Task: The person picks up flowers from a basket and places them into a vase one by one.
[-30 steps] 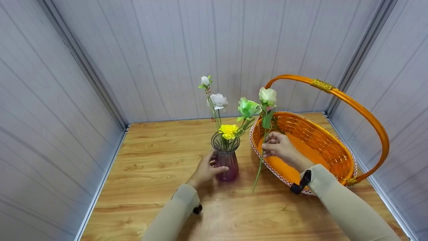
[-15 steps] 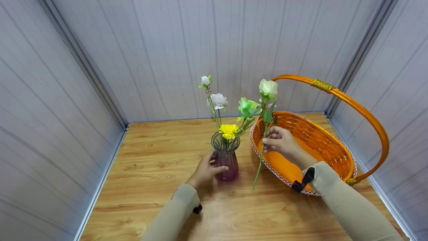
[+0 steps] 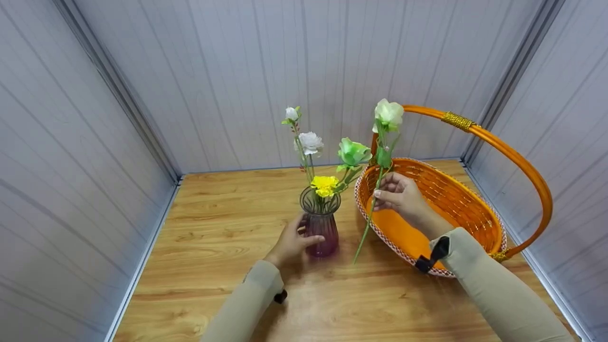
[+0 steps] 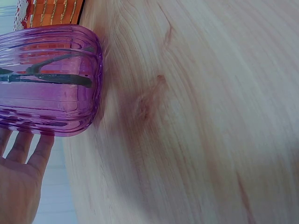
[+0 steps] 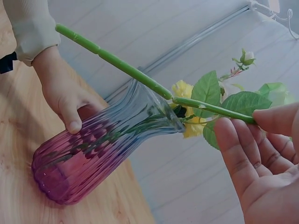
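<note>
A ribbed glass vase [image 3: 324, 237], clear at the neck and purple below, stands upright on the table. My left hand [image 3: 293, 243] grips its left side, thumb on the front and fingers behind. From the vase rise a yellow flower [image 3: 325, 186], a green rose [image 3: 354, 153] and a white flower [image 3: 309, 143] with a white bud [image 3: 291, 114] above. To the right, my right hand [image 3: 401, 197] pinches the stem of a pale cream rose [image 3: 388, 113] between thumb and fingers. In the right wrist view, its cut green stem [image 5: 133, 72] crosses in front of the vase mouth.
An orange woven basket [image 3: 451, 190] with a tall arched handle [image 3: 515, 156] stands right of the vase, under my right hand. Light panel walls [image 3: 228, 85] enclose the wooden table [image 3: 213, 266] at the back and both sides.
My right hand has risen slightly with the cream rose, whose bloom is higher and a bit further right. The stem leans more, its lower end shifted left. My left hand keeps still on the vase.
</note>
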`<state>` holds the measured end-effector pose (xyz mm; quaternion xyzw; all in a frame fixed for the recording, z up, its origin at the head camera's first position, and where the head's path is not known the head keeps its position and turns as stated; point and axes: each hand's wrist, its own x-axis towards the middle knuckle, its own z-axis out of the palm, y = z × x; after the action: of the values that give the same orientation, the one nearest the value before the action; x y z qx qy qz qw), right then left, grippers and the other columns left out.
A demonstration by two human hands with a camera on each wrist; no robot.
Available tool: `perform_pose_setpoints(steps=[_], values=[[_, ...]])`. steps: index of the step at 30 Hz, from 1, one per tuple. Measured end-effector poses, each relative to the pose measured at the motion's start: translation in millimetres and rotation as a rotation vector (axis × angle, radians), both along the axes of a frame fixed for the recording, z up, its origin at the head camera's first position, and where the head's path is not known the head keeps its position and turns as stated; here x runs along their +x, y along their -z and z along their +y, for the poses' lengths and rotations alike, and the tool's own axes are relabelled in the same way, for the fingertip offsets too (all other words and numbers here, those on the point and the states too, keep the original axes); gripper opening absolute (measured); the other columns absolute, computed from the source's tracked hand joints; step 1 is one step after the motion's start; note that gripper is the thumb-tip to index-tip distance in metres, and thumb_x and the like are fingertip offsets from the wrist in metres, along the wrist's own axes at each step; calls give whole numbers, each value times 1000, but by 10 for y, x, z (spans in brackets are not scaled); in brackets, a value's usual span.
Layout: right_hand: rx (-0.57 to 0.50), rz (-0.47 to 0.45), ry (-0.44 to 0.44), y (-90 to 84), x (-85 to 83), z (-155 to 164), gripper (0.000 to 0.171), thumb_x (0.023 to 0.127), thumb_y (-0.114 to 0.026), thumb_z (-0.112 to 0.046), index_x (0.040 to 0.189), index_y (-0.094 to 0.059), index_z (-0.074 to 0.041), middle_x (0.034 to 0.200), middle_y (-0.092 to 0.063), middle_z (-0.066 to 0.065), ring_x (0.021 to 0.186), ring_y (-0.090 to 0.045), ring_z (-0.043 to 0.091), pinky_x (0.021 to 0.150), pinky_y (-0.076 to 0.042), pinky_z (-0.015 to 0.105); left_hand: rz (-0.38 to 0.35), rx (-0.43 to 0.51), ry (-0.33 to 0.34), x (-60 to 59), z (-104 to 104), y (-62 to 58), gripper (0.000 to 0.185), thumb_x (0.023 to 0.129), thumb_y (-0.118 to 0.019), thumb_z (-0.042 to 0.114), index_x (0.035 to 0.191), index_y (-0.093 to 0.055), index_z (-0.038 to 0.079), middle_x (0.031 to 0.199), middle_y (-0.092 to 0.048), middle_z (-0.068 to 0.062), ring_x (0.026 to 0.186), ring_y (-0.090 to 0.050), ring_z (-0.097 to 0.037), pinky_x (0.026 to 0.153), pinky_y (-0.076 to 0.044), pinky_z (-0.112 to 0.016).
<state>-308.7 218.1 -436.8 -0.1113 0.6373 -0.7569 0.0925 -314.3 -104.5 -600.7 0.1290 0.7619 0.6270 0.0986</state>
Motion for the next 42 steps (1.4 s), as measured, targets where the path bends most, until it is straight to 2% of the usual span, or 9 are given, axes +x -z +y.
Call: perform_pose_setpoints(steps=[11, 16, 23, 32, 37, 40, 42], values=[[-84, 52, 86, -85, 5, -84, 21, 102, -57, 15, 107, -58, -5, 87, -72, 7, 73, -75, 19, 74, -70, 35, 16, -17, 8, 11, -8, -22, 81, 90, -90, 29, 160, -49, 18, 153, -59, -15, 143, -58, -40, 120, -52, -55], [-140, 75, 146, -161, -15, -136, 25, 101, -57, 17, 107, -61, -8, 88, -74, 8, 75, -76, 20, 73, -70, 35, 2, -15, 9, 5, -16, -26, 82, 90, -91, 30, 160, -49, 22, 152, -59, -13, 143, -57, -38, 121, -51, -53], [-186, 113, 217, -226, -37, -203, 31, 103, -57, 14, 120, -62, -11, 93, -77, 4, 80, -78, 21, 79, -69, 34, 1, -9, 13, 13, -16, -32, 79, 91, -90, 26, 159, -50, 22, 153, -59, -13, 143, -58, -37, 120, -52, -53], [-232, 165, 272, -196, -52, -245, 32, 103, -56, 16, 107, -66, -14, 94, -78, 3, 88, -78, 18, 83, -69, 34, -6, -11, -6, 17, -11, -37, 86, 88, -92, 28, 161, -49, 18, 153, -60, -12, 143, -57, -37, 120, -53, -51], [-162, 243, 293, -169, -61, -275, 32, 101, -59, 17, 109, -70, -12, 95, -81, 0, 88, -79, 16, 83, -70, 33, -12, -13, -7, 18, -7, -42, 83, 89, -92, 26, 160, -50, 17, 152, -60, -13, 143, -58, -37, 120, -53, -50], [-87, 299, 288, -142, -64, -296, 32, 100, -62, 17, 119, -69, -8, 97, -81, 3, 89, -79, 16, 84, -69, 34, -2, -6, -4, 17, -5, -39, 83, 89, -92, 25, 160, -50, 15, 152, -61, -14, 142, -58, -38, 119, -54, -49], [-42, 331, 273, -127, -61, -311, 33, 101, -62, 15, 130, -66, -1, 101, -81, 6, 90, -80, 17, 84, -69, 34, 1, -5, -4, 18, -3, -37, 83, 90, -92, 24, 160, -50, 14, 152, -61, -14, 142, -58, -37, 118, -55, -49]])
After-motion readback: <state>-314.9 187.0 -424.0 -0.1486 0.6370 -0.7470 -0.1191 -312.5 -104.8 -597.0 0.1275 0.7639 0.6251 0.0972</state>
